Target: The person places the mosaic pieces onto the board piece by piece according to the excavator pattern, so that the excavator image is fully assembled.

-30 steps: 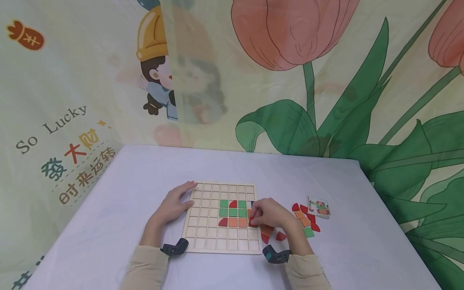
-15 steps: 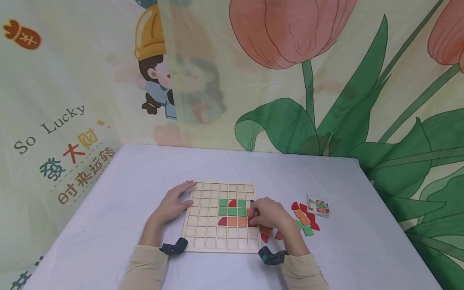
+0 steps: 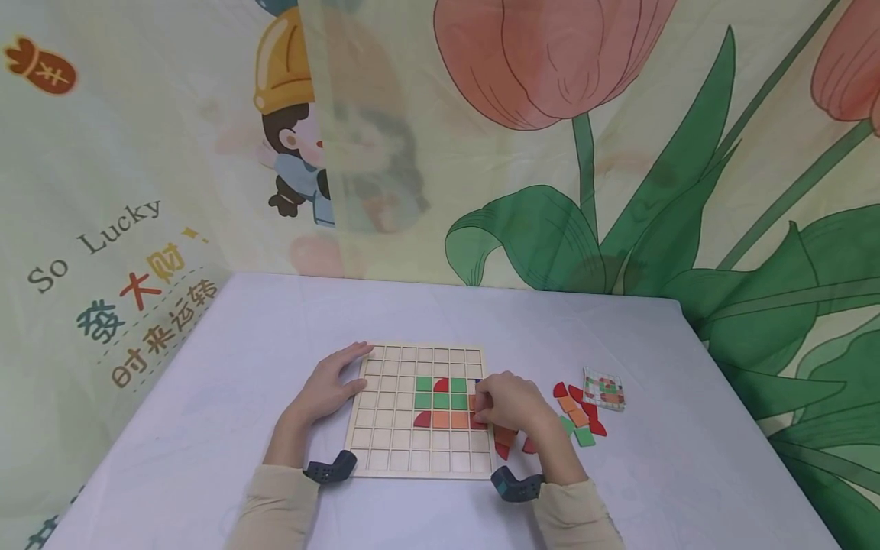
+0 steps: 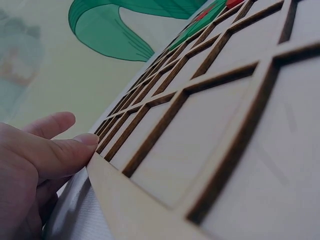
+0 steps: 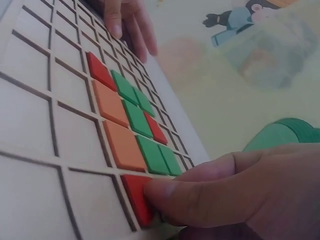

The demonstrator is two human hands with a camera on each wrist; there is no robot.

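Note:
A pale wooden grid board (image 3: 391,461) lies on the table with green, orange and red tiles set in its cells. At its left edge my left hand (image 3: 334,388) rests with fingers extended; in the left wrist view the thumb (image 4: 82,141) touches the frame. Over the right edge, my right hand (image 3: 512,401) has curled fingers. In the right wrist view its thumb lies on a red tile (image 5: 136,197) in an edge cell, beside an orange tile (image 5: 122,145); the other fingertips are mostly hidden. A sliver of blue shows just above that hand in the head view.
Loose red, orange and green tiles (image 3: 584,438) lie right of the board, some partly hidden behind the right wrist. A small patterned card (image 3: 605,389) lies beyond them. A printed cloth backdrop (image 3: 392,252) rises behind the white table (image 3: 275,313).
The head view has shifted slightly. My right wrist has drawn a little left, while its fingers stay at the red tile. My left hand keeps its place on the board's edge.

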